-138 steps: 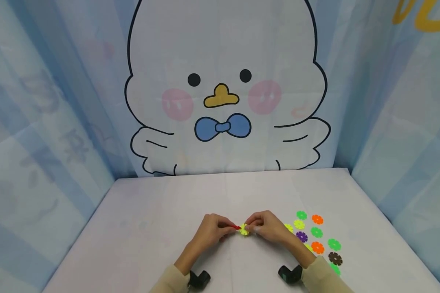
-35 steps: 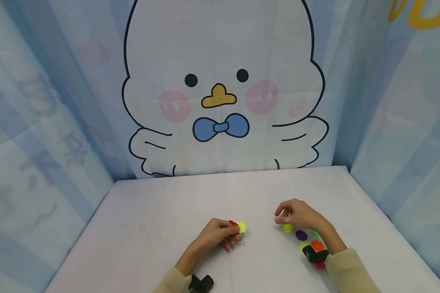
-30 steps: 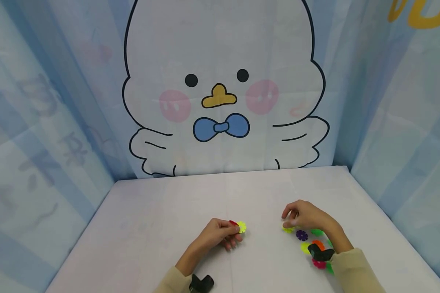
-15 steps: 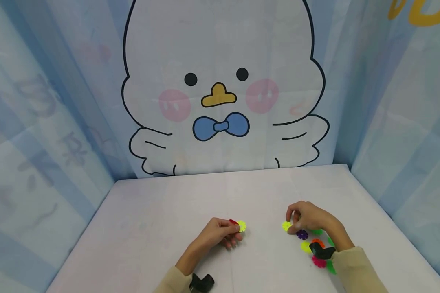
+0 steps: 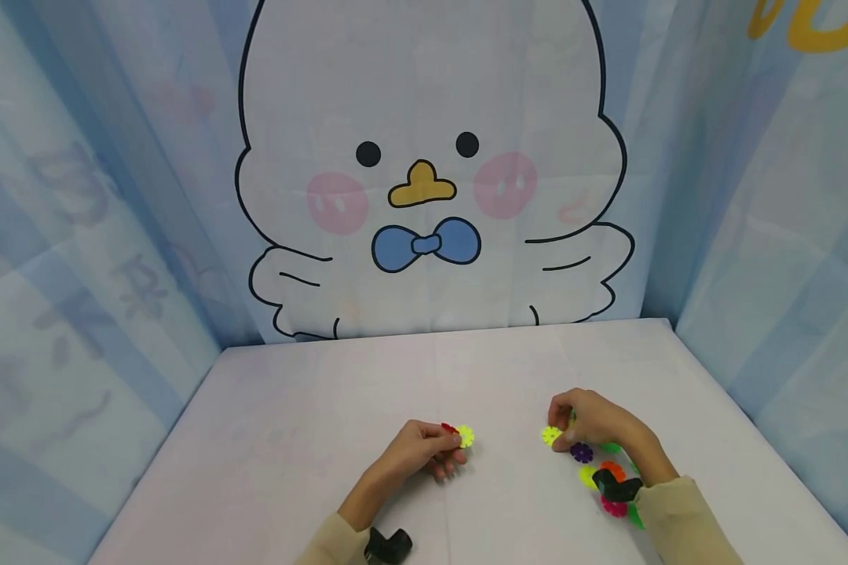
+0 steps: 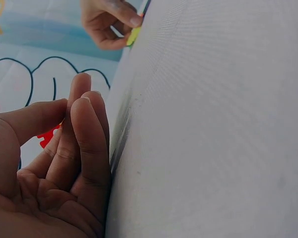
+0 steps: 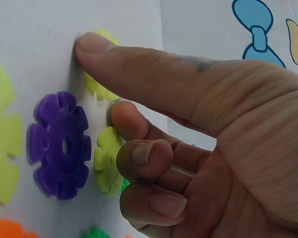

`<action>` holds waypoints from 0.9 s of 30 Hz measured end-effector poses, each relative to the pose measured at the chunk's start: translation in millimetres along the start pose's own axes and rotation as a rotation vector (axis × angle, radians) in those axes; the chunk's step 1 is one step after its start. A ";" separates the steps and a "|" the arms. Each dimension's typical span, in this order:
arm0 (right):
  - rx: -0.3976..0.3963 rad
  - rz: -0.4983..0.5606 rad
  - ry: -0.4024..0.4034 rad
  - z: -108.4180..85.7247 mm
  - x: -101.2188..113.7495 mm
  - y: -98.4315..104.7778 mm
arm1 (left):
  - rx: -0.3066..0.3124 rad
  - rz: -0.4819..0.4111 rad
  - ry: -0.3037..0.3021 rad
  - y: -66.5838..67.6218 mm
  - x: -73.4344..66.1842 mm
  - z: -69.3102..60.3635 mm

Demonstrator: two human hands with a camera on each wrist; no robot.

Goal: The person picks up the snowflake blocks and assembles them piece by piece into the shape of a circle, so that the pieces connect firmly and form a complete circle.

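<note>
My left hand (image 5: pixel 424 449) pinches a red interlocking disc (image 5: pixel 450 428) joined to a yellow interlocking disc (image 5: pixel 467 435), slightly above the table. In the left wrist view the red disc shows partly behind the fingers. To the right, my right hand (image 5: pixel 590 416) has thumb and index finger at the edge of another yellow disc (image 5: pixel 550 435). The thumb covers much of that disc in the right wrist view, and the other fingers are curled. Just beside it lie a purple disc (image 7: pixel 64 145) and a further yellow disc (image 7: pixel 107 161).
Under the right wrist lie several more discs: a yellow one (image 5: pixel 588 476), an orange one (image 5: pixel 613 471), a crimson one (image 5: pixel 614 506) and green ones, partly covered by the black wrist camera (image 5: pixel 616 486). Printed curtains border the white table (image 5: pixel 311 392) behind and at both sides.
My right hand has left the joined discs at the middle and moved right to the loose discs, where its thumb and index finger have taken a yellow one. The left hand keeps the joined pair.
</note>
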State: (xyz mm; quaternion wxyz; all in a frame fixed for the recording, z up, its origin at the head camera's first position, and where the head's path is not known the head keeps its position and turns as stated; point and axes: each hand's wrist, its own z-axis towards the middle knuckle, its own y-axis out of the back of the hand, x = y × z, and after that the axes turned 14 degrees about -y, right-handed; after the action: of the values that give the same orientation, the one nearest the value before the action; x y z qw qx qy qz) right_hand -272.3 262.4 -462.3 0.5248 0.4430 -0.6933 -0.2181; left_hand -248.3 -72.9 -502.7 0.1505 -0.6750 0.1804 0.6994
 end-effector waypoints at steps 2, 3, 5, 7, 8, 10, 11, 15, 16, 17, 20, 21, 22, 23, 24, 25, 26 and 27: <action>0.005 0.005 -0.009 0.0 0.8 -0.2 | 0.002 -0.004 -0.002 0.3 0.3 -0.2; 0.008 0.009 -0.010 0.1 1.2 -0.2 | 0.003 -0.005 -0.003 0.5 0.3 -0.2; 0.012 0.022 -0.014 -0.3 2.0 -0.1 | 0.005 -0.008 -0.005 0.8 0.5 -0.4; 0.014 0.034 -0.008 -1.1 3.0 0.3 | 0.005 -0.011 -0.006 1.0 0.7 -0.4; 0.014 0.038 -0.003 -1.6 3.3 0.5 | 0.005 -0.011 -0.007 1.0 0.7 -0.4; 0.013 0.051 0.000 -2.4 3.3 0.9 | 0.006 -0.010 -0.006 1.2 0.9 -0.5; 0.013 0.059 0.000 -3.1 3.3 1.1 | 0.006 -0.009 -0.005 1.2 1.0 -0.4; 0.019 0.068 0.021 -4.4 0.1 2.6 | 0.007 -0.008 -0.003 1.4 1.6 -0.3; 0.022 0.067 0.026 -5.0 -0.4 3.3 | 0.006 -0.008 -0.003 1.4 1.7 -0.3; 0.026 0.063 0.032 -5.1 -0.9 3.8 | 0.006 -0.009 -0.002 1.5 1.8 -0.3; 0.037 0.043 0.061 -5.1 -2.1 4.9 | 0.002 -0.008 -0.003 1.7 1.9 -0.3; 0.041 0.039 0.070 -5.0 -2.3 5.0 | 0.002 -0.009 -0.004 1.7 2.0 -0.3; 0.044 0.037 0.078 -4.9 -2.4 4.8 | 0.001 -0.007 -0.003 1.7 1.9 -0.3; 0.046 0.035 0.089 -4.6 -2.6 4.6 | 0.001 -0.007 -0.003 1.7 1.9 -0.3; 0.047 0.034 0.098 -4.4 -2.7 4.4 | 0.000 -0.005 -0.004 1.7 1.8 -0.3; 0.046 0.034 0.105 -4.1 -2.8 4.0 | 0.000 -0.005 -0.003 1.7 1.7 -0.3; 0.044 0.036 0.109 -3.6 -2.7 3.4 | 0.000 -0.004 -0.003 1.7 1.6 -0.3; 0.039 0.034 0.110 -3.2 -2.6 3.0 | 0.001 -0.003 -0.002 1.6 1.5 -0.3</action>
State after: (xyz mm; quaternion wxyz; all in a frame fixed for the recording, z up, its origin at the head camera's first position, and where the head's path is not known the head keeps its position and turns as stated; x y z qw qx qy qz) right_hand -270.4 266.7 -460.3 0.5570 0.4526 -0.6751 -0.1709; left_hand -248.8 -74.6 -504.1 0.1522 -0.6745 0.1795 0.6998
